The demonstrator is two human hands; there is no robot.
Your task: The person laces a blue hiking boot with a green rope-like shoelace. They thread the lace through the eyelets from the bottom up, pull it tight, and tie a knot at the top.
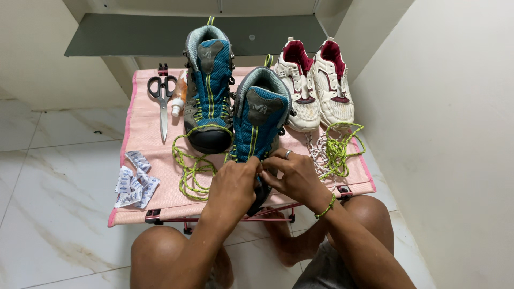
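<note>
Knees: bare, nearest, under the table edge.
Floor: pale marble tiles; plain walls.
Table [140, 134]: low, pink fabric.
Boot [257, 115]: teal, at the near edge.
Left hand [233, 187], right hand [292, 174]: both pinch its yellow-green lace [194, 168].

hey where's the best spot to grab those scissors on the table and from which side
Probably by the black loop handles, coming from above at the far end. The scissors lie flat and closed on the pink table, blades pointing toward the person, with a small bottle close on their right.
</note>
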